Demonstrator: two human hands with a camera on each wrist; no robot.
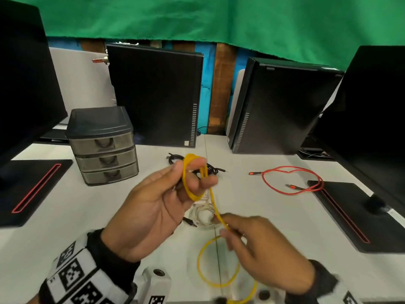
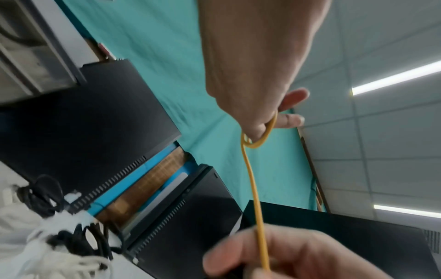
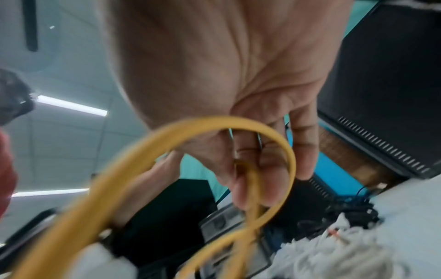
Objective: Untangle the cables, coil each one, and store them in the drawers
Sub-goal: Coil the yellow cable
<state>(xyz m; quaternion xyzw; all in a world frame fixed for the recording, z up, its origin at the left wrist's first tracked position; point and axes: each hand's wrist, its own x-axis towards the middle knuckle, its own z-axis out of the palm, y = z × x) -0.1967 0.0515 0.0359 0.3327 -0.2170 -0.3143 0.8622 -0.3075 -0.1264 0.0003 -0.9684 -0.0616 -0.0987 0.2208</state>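
Observation:
My left hand is raised over the table and holds small loops of a yellow cable wound round its fingers. The yellow cable runs down to my right hand, which pinches it between thumb and fingers; a large loose loop hangs below. In the right wrist view the yellow cable curls across the fingers. A white cable lies coiled under my hands, a black cable behind them, a red cable to the right. A grey three-drawer unit stands at the left, all drawers closed.
Two black computer towers stand at the back of the white table. Black monitor bases with red stripes lie at the far left and right. A green cloth hangs behind.

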